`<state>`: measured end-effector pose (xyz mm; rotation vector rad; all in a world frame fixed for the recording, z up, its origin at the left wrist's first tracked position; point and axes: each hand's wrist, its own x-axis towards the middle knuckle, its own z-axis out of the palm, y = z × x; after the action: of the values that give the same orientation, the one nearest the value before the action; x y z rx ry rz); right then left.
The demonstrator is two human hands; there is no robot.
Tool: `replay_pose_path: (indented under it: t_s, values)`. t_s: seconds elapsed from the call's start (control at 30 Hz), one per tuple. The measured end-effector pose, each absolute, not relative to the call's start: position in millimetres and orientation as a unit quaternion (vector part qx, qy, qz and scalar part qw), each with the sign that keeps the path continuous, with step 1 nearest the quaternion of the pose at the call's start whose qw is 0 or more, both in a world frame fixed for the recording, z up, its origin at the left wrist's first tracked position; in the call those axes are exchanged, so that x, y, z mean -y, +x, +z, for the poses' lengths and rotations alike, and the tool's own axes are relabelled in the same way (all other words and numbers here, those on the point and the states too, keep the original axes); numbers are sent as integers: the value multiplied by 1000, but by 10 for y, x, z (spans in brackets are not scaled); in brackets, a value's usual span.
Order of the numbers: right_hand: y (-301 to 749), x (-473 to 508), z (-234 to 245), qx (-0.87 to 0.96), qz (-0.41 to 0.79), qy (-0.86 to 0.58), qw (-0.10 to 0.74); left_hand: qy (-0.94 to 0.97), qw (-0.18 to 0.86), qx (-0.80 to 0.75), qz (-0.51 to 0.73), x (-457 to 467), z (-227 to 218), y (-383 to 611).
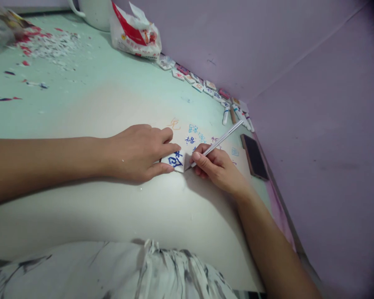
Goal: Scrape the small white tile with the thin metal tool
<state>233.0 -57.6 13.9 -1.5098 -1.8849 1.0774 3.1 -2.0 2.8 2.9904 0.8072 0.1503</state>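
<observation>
A small white block (pixel 180 161) with a blue handwritten character lies flat on the table. My left hand (pixel 143 151) grips it from the left, the index finger along its far edge and the thumb along its near edge. My right hand (pixel 216 166) is closed around a slim, silver, pen-shaped craft knife (pixel 222 138). Its thin tip points down at the block's right edge; whether it cuts into the block I cannot tell. Just beyond both hands, coloured handwritten characters (pixel 193 129) mark the tabletop.
A phone (pixel 254 157) lies at the table's right edge. Several marked blocks (pixel 208 91) and marker pens (pixel 241 115) line the wall. At the back stand a red and white tissue pack (pixel 137 35) and a white mug (pixel 96 14). White and red shavings (pixel 54 45) litter the far left.
</observation>
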Motion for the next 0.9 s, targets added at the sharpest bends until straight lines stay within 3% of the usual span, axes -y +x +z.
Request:
replay_pose_path:
  t_s: [0.9]
  values:
    - [2328, 578, 139, 687, 398, -560, 238, 966, 16, -253, 55, 23, 19, 24]
